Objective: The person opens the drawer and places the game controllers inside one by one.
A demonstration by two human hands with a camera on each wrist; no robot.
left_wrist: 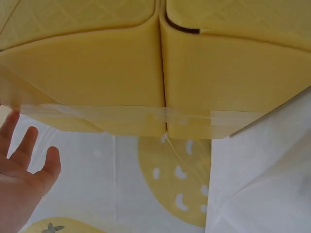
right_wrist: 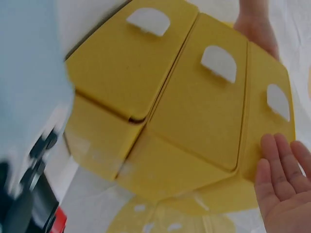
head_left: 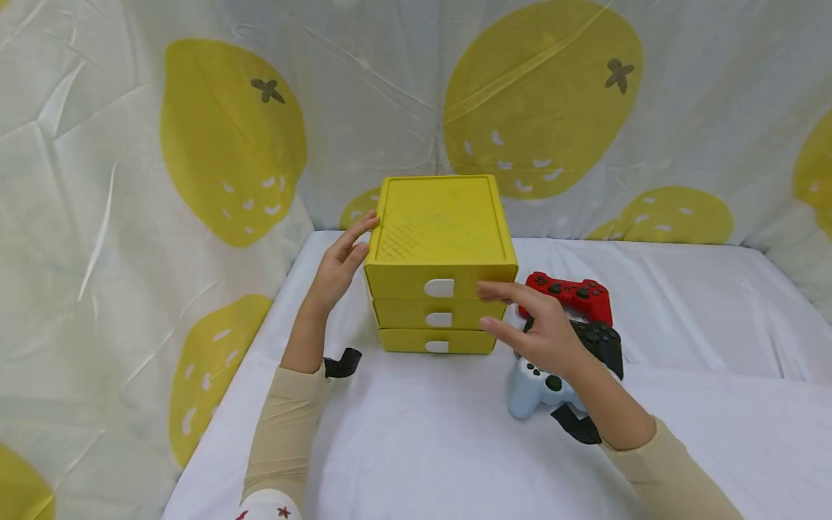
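A yellow box with three stacked drawers (head_left: 442, 217) stands on the white cloth, each drawer front bearing a white tab handle (head_left: 439, 288). At the box's upper left side is my left hand (head_left: 336, 269), its extended fingertips at the edge; whether they press on it I cannot tell. My right hand (head_left: 546, 328) reaches to the front right corner with fingers extended and thumb apart, holding nothing. In the right wrist view its fingers lie close against the top drawer's front. All the drawers look closed.
Right of the box lie a red game controller (head_left: 588, 297), a black one (head_left: 604, 347) and a light blue one (head_left: 528, 390), partly hidden by my right hand and wrist. A lemon-print curtain (head_left: 377, 94) hangs behind and at the left.
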